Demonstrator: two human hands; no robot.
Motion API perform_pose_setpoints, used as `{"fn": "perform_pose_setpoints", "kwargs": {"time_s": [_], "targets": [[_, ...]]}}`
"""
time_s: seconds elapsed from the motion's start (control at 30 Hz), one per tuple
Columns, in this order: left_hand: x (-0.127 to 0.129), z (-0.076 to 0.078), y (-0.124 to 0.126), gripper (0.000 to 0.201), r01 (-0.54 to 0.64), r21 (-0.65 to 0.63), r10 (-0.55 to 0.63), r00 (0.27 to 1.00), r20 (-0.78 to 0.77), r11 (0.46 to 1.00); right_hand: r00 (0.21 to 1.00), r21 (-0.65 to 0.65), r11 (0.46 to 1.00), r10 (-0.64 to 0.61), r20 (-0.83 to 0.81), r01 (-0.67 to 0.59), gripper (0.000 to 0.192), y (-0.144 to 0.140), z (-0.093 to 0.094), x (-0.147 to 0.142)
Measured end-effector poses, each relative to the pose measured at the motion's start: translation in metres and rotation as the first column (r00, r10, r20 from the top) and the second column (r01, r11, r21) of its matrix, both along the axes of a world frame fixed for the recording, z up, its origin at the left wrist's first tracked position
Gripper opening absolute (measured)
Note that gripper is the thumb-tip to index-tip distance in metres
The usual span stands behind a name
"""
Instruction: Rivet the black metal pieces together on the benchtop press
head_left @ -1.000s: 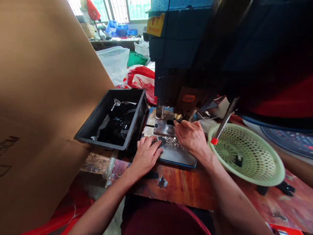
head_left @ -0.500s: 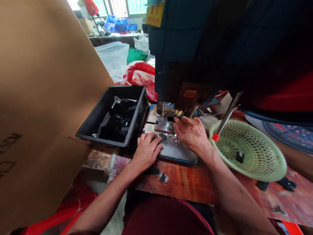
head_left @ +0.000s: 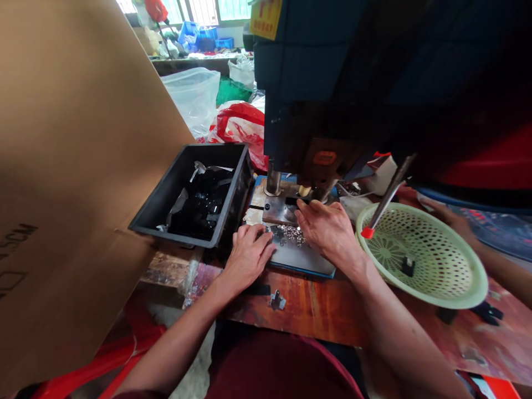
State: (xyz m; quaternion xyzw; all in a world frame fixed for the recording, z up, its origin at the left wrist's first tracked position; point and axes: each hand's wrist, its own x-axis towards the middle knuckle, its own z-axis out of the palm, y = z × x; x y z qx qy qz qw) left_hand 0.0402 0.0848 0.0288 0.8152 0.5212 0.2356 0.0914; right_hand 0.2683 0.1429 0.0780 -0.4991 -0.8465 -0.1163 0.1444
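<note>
**Working Small Parts at the Press Bed**

Resting palm-down on the near left corner of the metal plate [head_left: 305, 259], with the left hand [head_left: 248, 256] loosely curled and its fingertips touching the pile of small shiny parts [head_left: 292, 234]; not possible to tell whether a part is pinched beneath the fingers. Reaching forward with the right hand [head_left: 328, 228], fingers drawn together at the tips against a small black piece [head_left: 292, 200] seated on the steel block [head_left: 277, 209] directly under the dark press head [head_left: 332, 83]; grip on that piece appearing closed, though partly hidden by the knuckles.

Lying between both hands, on the plate: the shiny parts. Sitting just left of the block: a black bin [head_left: 195, 191] holding black pieces. Standing just right of the right wrist: a green perforated basket [head_left: 419, 257] containing one black piece, with a red-tipped lever [head_left: 384, 202] hanging over its rim. Leaning at far left: a large cardboard sheet [head_left: 75, 155]. Entering from the right edge: another person's hand [head_left: 451, 219], beyond the basket.
</note>
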Motion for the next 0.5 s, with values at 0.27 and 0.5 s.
{"fn": "perform_pose_setpoints", "kwargs": {"time_s": [0.27,0.5], "targets": [[0.001,0.0028,-0.0013,0.031,-0.007,0.018,0.007,1.0,0.002,1.0,0.999,0.057,0.997,-0.052,0.004,0.051,0.039,0.004,-0.0028,-0.0006],[-0.0001,0.0033,-0.0022,0.03,-0.01,0.03,0.01,1.0,0.007,1.0,0.998,0.005,0.998,-0.06,0.006,0.06,0.043,-0.0015,-0.0013,-0.002]]}}
